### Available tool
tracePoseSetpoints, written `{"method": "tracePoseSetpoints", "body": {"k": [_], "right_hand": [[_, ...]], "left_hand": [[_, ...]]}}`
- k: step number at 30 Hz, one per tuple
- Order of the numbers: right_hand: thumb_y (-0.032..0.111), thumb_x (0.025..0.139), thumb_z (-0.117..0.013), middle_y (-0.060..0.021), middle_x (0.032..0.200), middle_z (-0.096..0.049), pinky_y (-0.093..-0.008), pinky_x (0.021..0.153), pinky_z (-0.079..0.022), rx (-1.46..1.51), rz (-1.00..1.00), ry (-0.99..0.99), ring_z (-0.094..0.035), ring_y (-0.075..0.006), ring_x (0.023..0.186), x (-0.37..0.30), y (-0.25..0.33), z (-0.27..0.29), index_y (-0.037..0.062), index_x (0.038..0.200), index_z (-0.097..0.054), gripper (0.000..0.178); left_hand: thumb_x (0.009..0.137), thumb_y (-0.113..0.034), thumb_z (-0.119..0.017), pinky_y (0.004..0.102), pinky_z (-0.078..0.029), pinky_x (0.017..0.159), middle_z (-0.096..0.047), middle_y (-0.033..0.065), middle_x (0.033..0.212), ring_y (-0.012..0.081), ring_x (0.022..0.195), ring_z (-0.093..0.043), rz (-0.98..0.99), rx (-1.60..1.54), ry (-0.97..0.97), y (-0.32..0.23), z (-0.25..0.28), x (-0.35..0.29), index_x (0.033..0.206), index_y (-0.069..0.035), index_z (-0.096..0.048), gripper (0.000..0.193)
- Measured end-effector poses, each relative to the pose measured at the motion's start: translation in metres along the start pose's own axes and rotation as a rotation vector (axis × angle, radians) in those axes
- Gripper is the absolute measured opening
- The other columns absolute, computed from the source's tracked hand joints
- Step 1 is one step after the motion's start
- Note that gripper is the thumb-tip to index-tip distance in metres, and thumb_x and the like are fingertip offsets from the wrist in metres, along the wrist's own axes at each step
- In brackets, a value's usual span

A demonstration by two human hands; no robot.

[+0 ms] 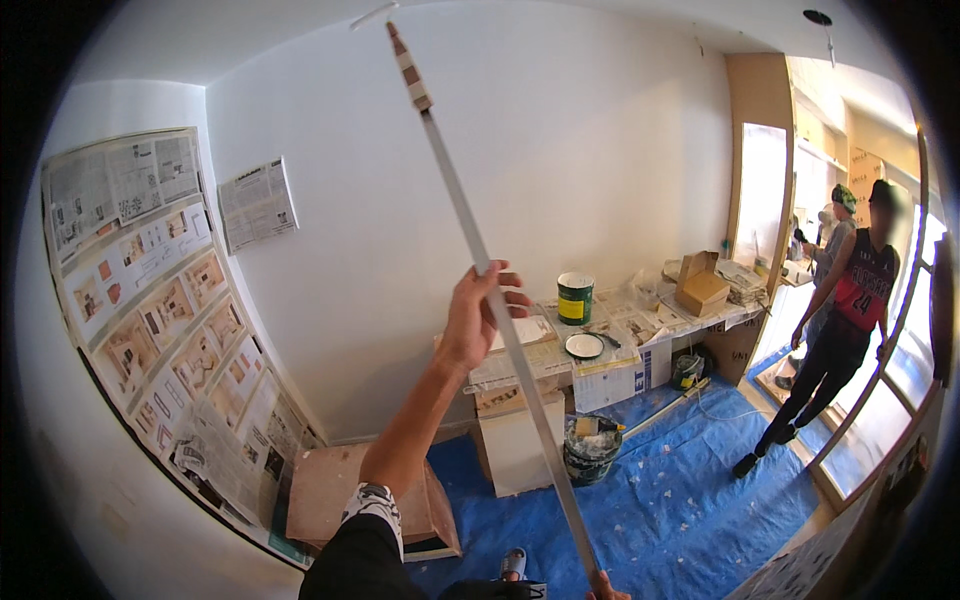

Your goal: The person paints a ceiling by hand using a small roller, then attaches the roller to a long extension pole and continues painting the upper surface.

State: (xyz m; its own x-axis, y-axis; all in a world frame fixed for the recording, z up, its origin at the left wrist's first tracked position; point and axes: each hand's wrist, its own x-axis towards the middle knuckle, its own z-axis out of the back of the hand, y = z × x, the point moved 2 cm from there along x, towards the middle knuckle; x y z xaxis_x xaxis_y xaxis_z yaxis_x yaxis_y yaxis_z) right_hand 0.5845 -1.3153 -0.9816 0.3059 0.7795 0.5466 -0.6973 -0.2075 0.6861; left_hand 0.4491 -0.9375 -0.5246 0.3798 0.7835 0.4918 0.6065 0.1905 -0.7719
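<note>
A long pale extension pole slants from the lower right up toward the ceiling. Near its upper end it is wrapped in brown and cream tape, and a slim white paint roller sits at the tip by the ceiling; I cannot tell whether it touches. Midway along the pole, my left hand is closed loosely around it, fingers curled. At the lower edge of the picture my right hand grips the bottom of the pole, only partly visible.
A newspaper-covered counter carries a paint can, its lid and a cardboard box. Beneath stands a bucket with a brush. Blue sheeting covers the floor. A covered box is at left. Two people stand at right.
</note>
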Motion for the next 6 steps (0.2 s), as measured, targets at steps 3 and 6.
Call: {"method": "tracePoseSetpoints", "body": {"k": [3, 6], "right_hand": [[0.015, 0.091, -0.063, -0.0210, 0.084, -0.064, -0.0489, 0.057, -0.048, -0.141, -0.199, 0.156, -0.061, -0.0404, 0.067, -0.007, -0.022, -0.027, 0.0087, 0.133, -0.056, 0.043], [0.018, 0.091, -0.064, -0.0213, 0.080, -0.064, -0.0503, 0.057, -0.047, -0.164, -0.164, 0.030, -0.061, -0.0413, 0.066, 0.025, -0.020, -0.043, 0.0083, 0.133, -0.056, 0.044]], "left_hand": [[0.102, -0.033, -0.051, 0.0287, -0.043, 0.055, -0.051, 0.0025, 0.076, 0.0138, 0.057, -0.049, 0.015, -0.084, -0.076, 0.000, 0.038, 0.016, 0.115, -0.005, -0.050, 0.031], [0.102, -0.039, -0.050, 0.0274, -0.037, 0.050, -0.041, -0.0016, 0.067, 0.0110, 0.050, -0.040, 0.006, -0.016, -0.122, 0.027, 0.083, 0.009, 0.117, -0.010, -0.049, 0.032]]}}
